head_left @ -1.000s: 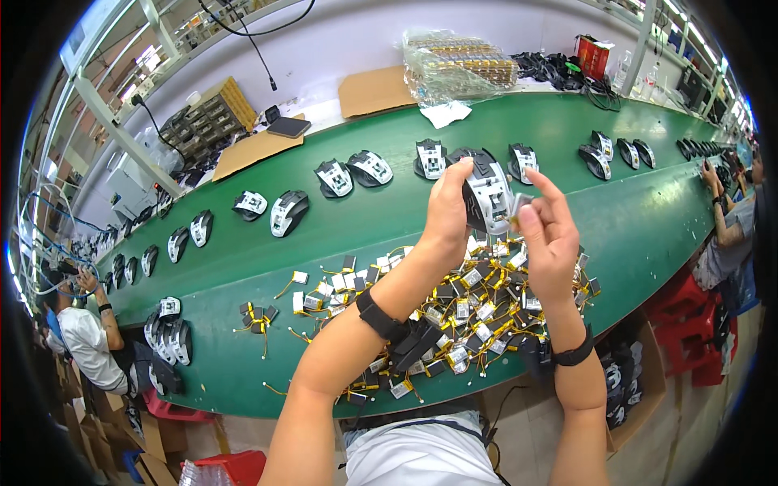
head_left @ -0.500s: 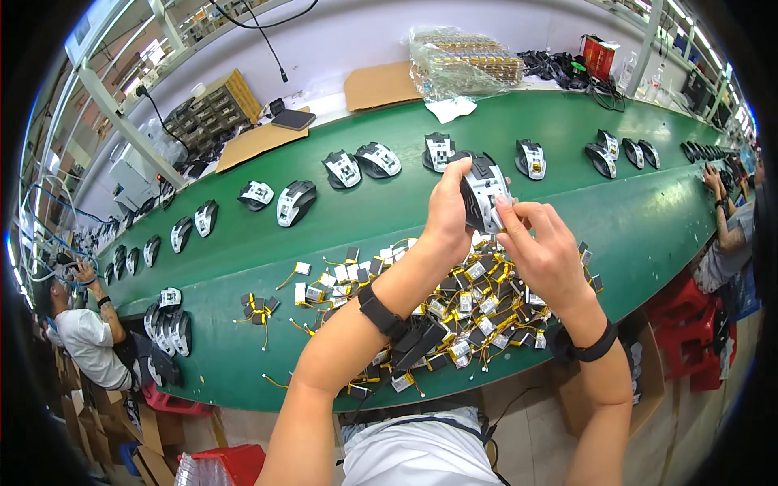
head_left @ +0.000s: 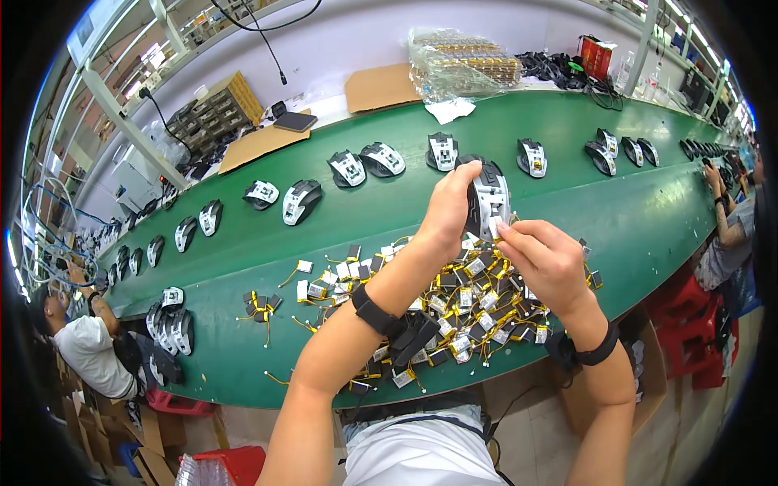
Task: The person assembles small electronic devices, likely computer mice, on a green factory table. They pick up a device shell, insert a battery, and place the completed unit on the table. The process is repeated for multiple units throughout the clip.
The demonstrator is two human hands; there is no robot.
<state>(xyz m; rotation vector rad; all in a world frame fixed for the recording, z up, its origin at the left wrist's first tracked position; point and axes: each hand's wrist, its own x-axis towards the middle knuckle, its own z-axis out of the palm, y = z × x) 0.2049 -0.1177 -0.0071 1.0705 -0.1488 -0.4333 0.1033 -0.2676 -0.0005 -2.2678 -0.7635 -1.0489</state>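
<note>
My left hand (head_left: 448, 212) grips a black and white computer mouse shell (head_left: 489, 194), held up over the green conveyor belt (head_left: 648, 219). My right hand (head_left: 545, 265) pinches a small part against the lower edge of that shell. Under both hands lies a heap of small silver battery packs with yellow wires (head_left: 466, 304). Both wrists wear black bands.
A row of open mouse shells (head_left: 364, 164) runs along the belt to left and right. A clear bag of parts (head_left: 463, 65) and cardboard sheets (head_left: 381, 87) lie at the far edge. Other people sit at the left (head_left: 81, 344) and right (head_left: 729, 227) ends.
My right hand has dropped from above the mouse shell to its lower edge and now pinches a small part there. The left hand has kept its grip.
</note>
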